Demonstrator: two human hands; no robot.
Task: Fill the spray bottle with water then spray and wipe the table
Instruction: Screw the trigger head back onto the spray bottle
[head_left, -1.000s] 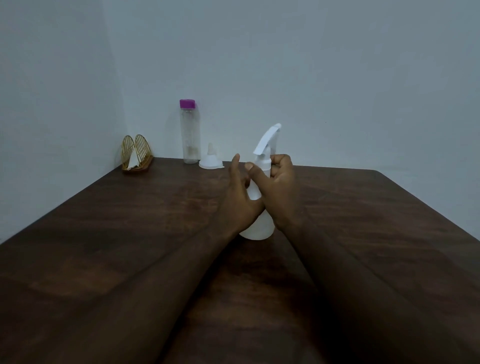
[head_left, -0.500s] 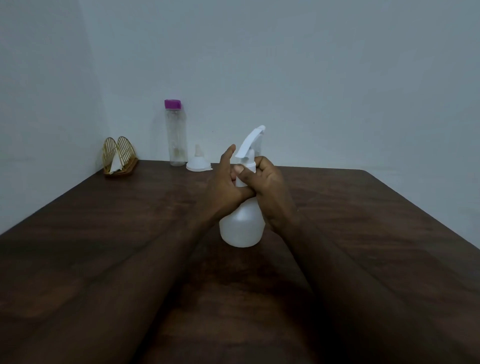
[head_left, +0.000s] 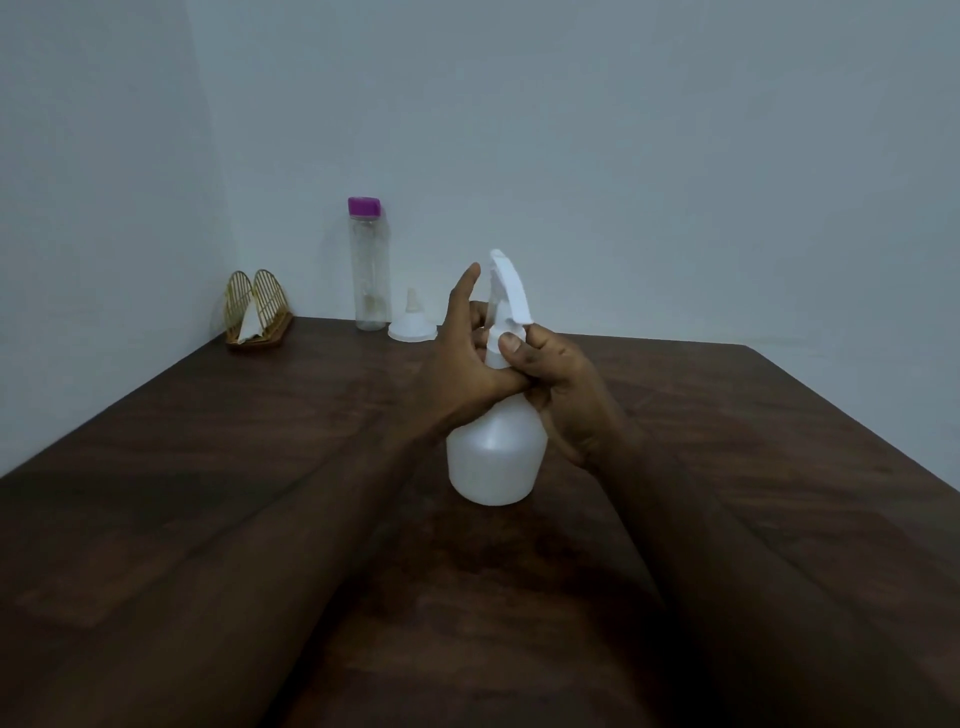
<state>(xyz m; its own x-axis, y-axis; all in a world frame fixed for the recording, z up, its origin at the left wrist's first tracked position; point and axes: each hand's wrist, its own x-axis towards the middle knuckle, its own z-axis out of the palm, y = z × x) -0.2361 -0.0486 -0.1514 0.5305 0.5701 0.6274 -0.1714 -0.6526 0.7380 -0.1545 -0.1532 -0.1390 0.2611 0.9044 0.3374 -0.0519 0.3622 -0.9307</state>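
Observation:
A white translucent spray bottle (head_left: 496, 462) stands upright on the dark wooden table (head_left: 260, 467), near its middle. Its white trigger head (head_left: 511, 291) points away from me. My left hand (head_left: 462, 358) holds the bottle's neck from the left, index finger raised beside the head. My right hand (head_left: 561, 384) grips the collar under the head from the right, thumb pressed on its front. At the back stand a clear water bottle (head_left: 370, 270) with a purple cap and a small white funnel (head_left: 413, 325), mouth down.
A gold wire napkin holder (head_left: 254, 309) with a white napkin sits in the back left corner. Grey walls close the table's far and left sides. The right edge of the table runs diagonally at the right.
The spray bottle has come nearer to me between both hands. Its head has turned from pointing right to pointing away, and my right thumb now lies on the collar.

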